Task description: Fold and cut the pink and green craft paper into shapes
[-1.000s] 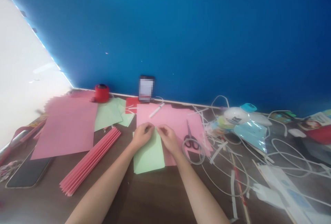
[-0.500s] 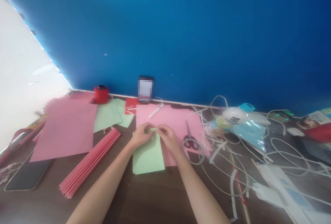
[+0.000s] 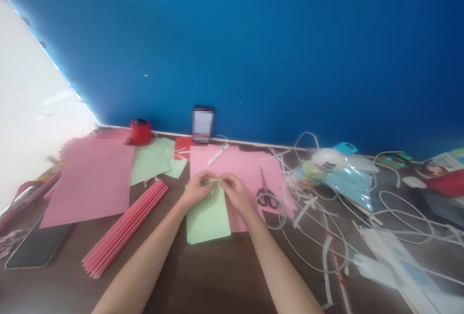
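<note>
Light green paper (image 3: 208,217) lies before me, its far edge pinched between the fingertips of both hands. My left hand (image 3: 198,188) is closed on the top of that paper, thumb toward the middle. My right hand (image 3: 234,189) grips the same edge just beside it, with the fingertips nearly touching. Beneath and behind the hands spreads pink paper (image 3: 246,164), with a white pen-like stick (image 3: 218,154) on it. Dark-handled scissors (image 3: 267,193) rest on the pink paper, to the right of my right hand. What the fingertips do at the edge is too blurred to make out.
A pleated pink paper fan strip (image 3: 125,229) and pink sheets (image 3: 90,183) lie left, near a dark phone (image 3: 38,246). A red round container (image 3: 140,133) and an upright phone (image 3: 203,124) stand by the blue wall. Tangled white cables (image 3: 315,265) and plastic bags (image 3: 350,183) cover the right.
Both hands keep their pinch on the green paper's far edge, with hardly any movement. The whole view has shifted very slightly.
</note>
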Demonstrator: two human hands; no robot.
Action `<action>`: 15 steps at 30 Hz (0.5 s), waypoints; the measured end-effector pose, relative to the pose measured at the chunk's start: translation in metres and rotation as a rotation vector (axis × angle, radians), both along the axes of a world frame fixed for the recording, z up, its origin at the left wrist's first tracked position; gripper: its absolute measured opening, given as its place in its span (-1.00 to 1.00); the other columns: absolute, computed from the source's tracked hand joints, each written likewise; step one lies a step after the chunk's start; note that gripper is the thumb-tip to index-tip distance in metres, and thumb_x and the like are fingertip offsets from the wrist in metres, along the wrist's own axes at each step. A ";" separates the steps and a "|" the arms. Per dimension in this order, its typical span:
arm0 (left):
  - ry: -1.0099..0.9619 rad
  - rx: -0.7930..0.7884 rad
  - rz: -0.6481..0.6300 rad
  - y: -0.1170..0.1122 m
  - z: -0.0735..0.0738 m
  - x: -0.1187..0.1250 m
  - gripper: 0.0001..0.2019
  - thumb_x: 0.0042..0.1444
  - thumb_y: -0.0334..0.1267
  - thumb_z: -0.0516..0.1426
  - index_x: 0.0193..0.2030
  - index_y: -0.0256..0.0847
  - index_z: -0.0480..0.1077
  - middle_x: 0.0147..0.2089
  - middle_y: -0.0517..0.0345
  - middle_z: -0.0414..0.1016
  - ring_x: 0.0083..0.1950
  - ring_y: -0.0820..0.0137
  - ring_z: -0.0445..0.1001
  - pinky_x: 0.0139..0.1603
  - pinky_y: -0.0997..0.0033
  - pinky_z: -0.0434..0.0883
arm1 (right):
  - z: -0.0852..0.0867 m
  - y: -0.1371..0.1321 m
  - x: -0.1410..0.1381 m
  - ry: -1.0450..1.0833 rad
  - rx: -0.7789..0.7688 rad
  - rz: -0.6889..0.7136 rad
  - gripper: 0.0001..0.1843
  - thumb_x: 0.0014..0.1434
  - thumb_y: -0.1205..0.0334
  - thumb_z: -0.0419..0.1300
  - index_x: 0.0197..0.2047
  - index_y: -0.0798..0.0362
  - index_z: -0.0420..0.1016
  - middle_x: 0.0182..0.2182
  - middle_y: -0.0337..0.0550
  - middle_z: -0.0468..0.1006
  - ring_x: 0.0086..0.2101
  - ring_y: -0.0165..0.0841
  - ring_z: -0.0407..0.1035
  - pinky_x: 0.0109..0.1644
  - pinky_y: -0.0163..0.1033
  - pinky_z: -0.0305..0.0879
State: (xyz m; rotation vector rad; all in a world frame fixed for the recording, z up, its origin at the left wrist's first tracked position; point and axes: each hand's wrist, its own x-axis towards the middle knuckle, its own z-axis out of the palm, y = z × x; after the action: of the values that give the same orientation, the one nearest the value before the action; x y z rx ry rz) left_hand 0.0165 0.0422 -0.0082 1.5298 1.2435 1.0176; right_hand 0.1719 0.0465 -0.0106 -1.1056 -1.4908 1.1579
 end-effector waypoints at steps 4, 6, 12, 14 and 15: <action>-0.012 -0.005 -0.002 0.000 0.000 0.000 -0.84 -0.03 -0.23 0.12 -0.30 -0.23 0.38 -0.27 0.10 0.49 -0.23 0.36 0.46 -0.21 0.42 0.35 | -0.001 0.001 0.001 0.002 0.001 0.013 -0.78 0.04 0.07 0.14 -0.40 0.04 0.46 -0.37 -0.15 0.47 -0.28 -0.30 0.35 -0.14 -0.18 0.26; -0.012 -0.014 -0.001 0.001 0.000 -0.001 -0.84 -0.04 -0.23 0.12 -0.30 -0.23 0.38 -0.29 0.11 0.49 -0.25 0.37 0.46 -0.23 0.42 0.35 | -0.001 0.001 0.001 -0.001 0.000 0.018 -0.78 0.05 0.06 0.14 -0.39 0.04 0.45 -0.36 -0.15 0.47 -0.28 -0.30 0.35 -0.13 -0.18 0.26; -0.029 -0.021 0.002 0.000 0.002 0.000 -0.84 -0.04 -0.22 0.12 -0.31 -0.23 0.37 -0.32 0.12 0.49 -0.28 0.38 0.46 -0.25 0.44 0.35 | 0.001 0.000 0.001 -0.009 -0.008 0.035 -0.78 0.07 0.06 0.12 -0.37 0.05 0.43 -0.36 -0.15 0.46 -0.28 -0.31 0.34 -0.14 -0.20 0.25; -0.027 -0.021 0.007 0.000 0.003 0.000 -0.84 -0.04 -0.21 0.12 -0.31 -0.23 0.36 -0.31 0.12 0.49 -0.27 0.38 0.46 -0.24 0.43 0.35 | 0.001 0.000 0.001 -0.002 -0.003 0.042 -0.78 0.07 0.06 0.12 -0.37 0.04 0.43 -0.36 -0.16 0.46 -0.28 -0.31 0.34 -0.14 -0.20 0.25; -0.024 -0.022 0.012 0.000 0.003 0.000 -0.83 -0.04 -0.21 0.12 -0.31 -0.23 0.36 -0.31 0.12 0.49 -0.27 0.37 0.46 -0.24 0.43 0.36 | 0.002 0.000 0.001 0.002 0.000 0.046 -0.78 0.07 0.06 0.12 -0.37 0.04 0.43 -0.36 -0.16 0.46 -0.28 -0.31 0.34 -0.14 -0.20 0.25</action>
State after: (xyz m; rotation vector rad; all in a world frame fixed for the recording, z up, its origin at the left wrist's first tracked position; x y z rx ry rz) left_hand 0.0166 0.0424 -0.0055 1.4907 1.2445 1.0235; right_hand 0.1731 0.0467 -0.0088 -1.0752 -1.5217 1.1900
